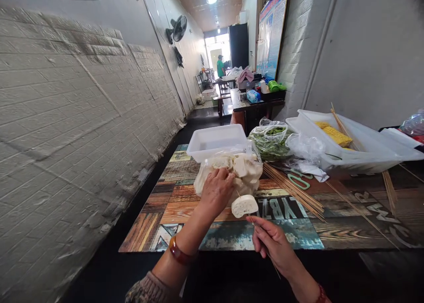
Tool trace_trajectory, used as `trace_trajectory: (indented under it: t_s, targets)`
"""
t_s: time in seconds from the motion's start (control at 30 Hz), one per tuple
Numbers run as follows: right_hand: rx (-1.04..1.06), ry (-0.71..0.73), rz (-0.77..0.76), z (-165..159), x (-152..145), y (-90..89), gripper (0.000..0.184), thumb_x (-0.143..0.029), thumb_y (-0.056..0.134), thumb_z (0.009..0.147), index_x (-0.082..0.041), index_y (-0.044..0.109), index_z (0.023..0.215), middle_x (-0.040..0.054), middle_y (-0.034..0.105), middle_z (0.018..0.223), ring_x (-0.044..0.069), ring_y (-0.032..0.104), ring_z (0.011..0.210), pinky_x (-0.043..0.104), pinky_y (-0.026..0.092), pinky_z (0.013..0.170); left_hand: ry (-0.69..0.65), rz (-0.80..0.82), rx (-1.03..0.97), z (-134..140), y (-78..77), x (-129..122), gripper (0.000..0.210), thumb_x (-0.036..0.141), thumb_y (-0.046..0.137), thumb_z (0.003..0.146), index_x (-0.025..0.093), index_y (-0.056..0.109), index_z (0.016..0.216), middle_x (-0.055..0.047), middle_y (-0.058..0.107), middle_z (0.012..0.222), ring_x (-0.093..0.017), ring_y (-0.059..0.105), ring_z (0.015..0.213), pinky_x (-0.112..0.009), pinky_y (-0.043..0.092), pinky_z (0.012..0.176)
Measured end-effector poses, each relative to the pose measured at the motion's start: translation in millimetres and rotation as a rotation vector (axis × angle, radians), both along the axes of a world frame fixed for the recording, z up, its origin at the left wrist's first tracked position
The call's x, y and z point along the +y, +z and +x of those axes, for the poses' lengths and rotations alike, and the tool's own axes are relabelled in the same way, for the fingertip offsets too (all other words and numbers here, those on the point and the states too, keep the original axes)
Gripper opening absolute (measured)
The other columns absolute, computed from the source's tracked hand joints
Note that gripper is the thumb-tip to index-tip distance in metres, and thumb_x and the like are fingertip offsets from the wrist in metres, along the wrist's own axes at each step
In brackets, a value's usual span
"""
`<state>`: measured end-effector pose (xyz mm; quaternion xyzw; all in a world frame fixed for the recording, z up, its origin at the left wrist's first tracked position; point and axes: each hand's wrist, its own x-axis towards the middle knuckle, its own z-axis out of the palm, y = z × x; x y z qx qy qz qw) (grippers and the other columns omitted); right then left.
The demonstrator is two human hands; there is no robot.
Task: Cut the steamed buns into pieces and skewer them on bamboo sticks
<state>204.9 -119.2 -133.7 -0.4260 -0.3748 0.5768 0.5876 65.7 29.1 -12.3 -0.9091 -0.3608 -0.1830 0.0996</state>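
desk [185, 206] near edge runs across the lower frame, bare patterned top at lower centre and lower right. brick wall close along the left. upper centre is crowded: white tub [217, 140], bag of white slices [232, 170], loose skewers [294, 190] just right of it, big tray [361, 148] at upper right. left hand [217, 190] is fingers-down in the bag's mouth, touching slices, grip hidden. right hand [273, 241] pinches a skewer [253, 221] with one white slice [244, 206] threaded on it, held over the desk at centre.
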Motion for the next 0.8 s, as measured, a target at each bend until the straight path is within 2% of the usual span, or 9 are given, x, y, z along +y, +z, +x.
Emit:
trace_trajectory:
  t_s: [0.07,0.13,0.23,0.3,0.4,0.5,0.6,0.8]
  targets:
    - [-0.001,0.000,-0.003,0.0,0.1,-0.4,0.049,-0.055,0.062,0.091,-0.017,0.069,0.121,-0.0043,0.058,0.054,0.008,0.044,0.043,0.019,0.034,0.043,-0.005,0.004,-0.017,-3.0,1.0,1.3,0.012,0.017,0.064,0.085,0.021,0.068,0.095,-0.012,0.063,0.104,-0.030,0.057,0.097,-0.044,0.048,0.083]
    - [0.003,-0.003,-0.005,-0.1,0.0,0.2,0.049,-0.055,0.062,0.091,-0.017,0.069,0.121,-0.0043,0.058,0.054,0.008,0.045,0.044,0.019,0.035,0.043,-0.031,-0.028,-0.119,-8.2,1.2,3.6,0.009,0.014,0.064,0.083,0.021,0.068,0.088,-0.011,0.064,0.102,-0.028,0.057,0.095,-0.042,0.047,0.083]
    - [0.003,-0.006,-0.001,-0.5,-0.4,1.9,0.049,-0.055,0.062,0.091,-0.017,0.070,0.120,-0.0041,0.058,0.055,0.008,0.044,0.044,0.019,0.035,0.044,-0.046,-0.180,-0.446,-18.6,1.8,5.8,0.010,0.014,0.071,0.076,0.021,0.066,0.080,-0.006,0.066,0.094,-0.024,0.056,0.090,-0.038,0.046,0.082]
    - [0.000,0.001,0.008,-0.5,-0.7,2.6,0.048,-0.054,0.062,0.092,-0.017,0.070,0.121,-0.0039,0.058,0.055,0.008,0.044,0.044,0.019,0.035,0.044,-0.015,-0.387,-0.753,-25.1,3.5,3.1,0.010,0.020,0.075,0.073,0.021,0.066,0.079,-0.003,0.065,0.085,-0.020,0.057,0.082,-0.034,0.046,0.077]
    - [0.006,-0.006,0.004,-0.4,-1.6,1.9,0.046,-0.051,0.061,0.093,-0.017,0.069,0.122,-0.0042,0.058,0.054,0.008,0.044,0.045,0.019,0.035,0.044,-0.002,-0.799,-1.227,-32.3,6.5,-8.7,0.022,0.031,0.079,0.072,0.018,0.068,0.085,-0.001,0.066,0.080,-0.015,0.056,0.071,-0.026,0.046,0.065]
    - [0.008,-0.027,-0.016,-1.1,-5.2,1.0,0.045,-0.050,0.062,0.093,-0.017,0.067,0.124,-0.0041,0.058,0.056,0.008,0.044,0.045,0.019,0.035,0.044,-0.027,-1.081,-1.546,-37.5,5.3,-24.6,0.035,0.030,0.086,0.065,0.017,0.067,0.092,0.000,0.068,0.084,-0.012,0.058,0.069,-0.022,0.047,0.059]
    - [-0.017,-0.008,-0.020,-3.9,-13.7,3.8,0.045,-0.048,0.061,0.094,-0.019,0.066,0.128,-0.0031,0.060,0.058,0.009,0.048,0.048,0.019,0.037,0.044,0.005,-1.238,-1.695,-42.9,-1.7,-38.4,0.045,0.024,0.089,0.060,0.017,0.068,0.100,-0.001,0.071,0.088,-0.014,0.064,0.073,-0.025,0.055,0.063]
    - [-0.262,0.118,0.034,-17.3,-38.2,18.9,0.043,-0.044,0.051,0.100,-0.019,0.064,0.132,-0.0025,0.063,0.059,0.011,0.052,0.046,0.023,0.043,0.047,0.083,-1.398,-1.801,-51.4,-15.9,-55.4,0.043,0.025,0.092,0.059,0.013,0.067,0.091,-0.004,0.075,0.088,-0.016,0.071,0.074,-0.026,0.061,0.066]
